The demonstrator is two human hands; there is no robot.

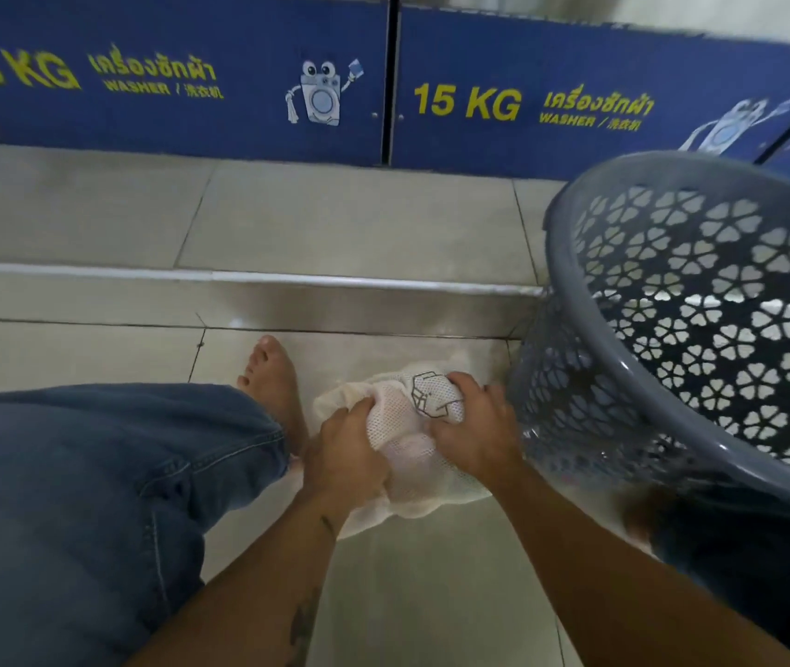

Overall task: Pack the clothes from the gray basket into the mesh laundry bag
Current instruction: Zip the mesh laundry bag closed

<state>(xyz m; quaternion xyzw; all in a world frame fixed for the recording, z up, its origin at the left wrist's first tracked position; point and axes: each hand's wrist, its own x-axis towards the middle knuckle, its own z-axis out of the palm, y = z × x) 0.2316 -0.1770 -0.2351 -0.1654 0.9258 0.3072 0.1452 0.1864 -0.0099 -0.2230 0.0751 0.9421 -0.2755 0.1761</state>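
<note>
A white mesh laundry bag [412, 445] lies bunched on the tiled floor between my knees, with a printed clothing symbol on its top. My left hand [344, 454] grips its left side and my right hand [474, 430] presses down on its right side. The bag looks stuffed; its contents are hidden by the mesh. The gray basket [701, 329] with flower-shaped holes stands tilted at the right, its mouth toward me. No clothes show inside it.
My left leg in blue jeans [94, 498] and bare foot [272, 377] fill the lower left. A low tiled step [239, 276] with a metal edge runs across ahead. Blue washer panels [166, 79] marked 15 KG line the back.
</note>
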